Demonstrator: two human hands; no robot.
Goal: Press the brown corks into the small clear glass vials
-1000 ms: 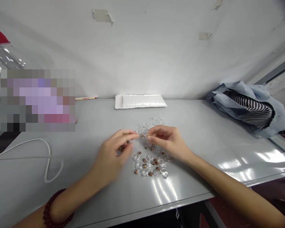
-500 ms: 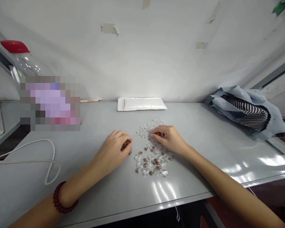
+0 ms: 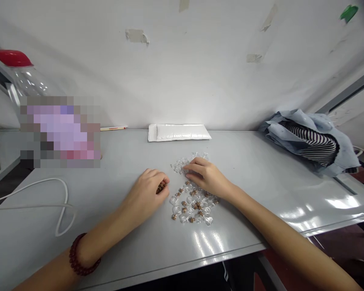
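My left hand point(image 3: 151, 188) rests on the table, its fingers curled round a clump of small brown corks point(image 3: 160, 187) that shows between thumb and fingers. To its right, my right hand point(image 3: 206, 176) reaches over a heap of tiny clear pieces point(image 3: 180, 165); thumb and forefinger are parted at the heap's edge, and nothing shows between them. Nearer me lie several little clear glass bottles point(image 3: 176, 209) with brown corks point(image 3: 197, 205) in their necks. Part of both groups is hidden under my right hand.
A white padded packet point(image 3: 182, 132) lies by the wall, with a thin pencil-like stick point(image 3: 113, 128) to its left. A red-capped clear bottle point(image 3: 27, 79) and a blurred-out item stand at left, above a white cable point(image 3: 62, 206). Light blue cloth point(image 3: 318, 141) is bunched at right.
My right hand has shifted slightly left, and its thumb and forefinger have parted. The left hand has turned a little, still curled round the corks. The view has moved slightly.
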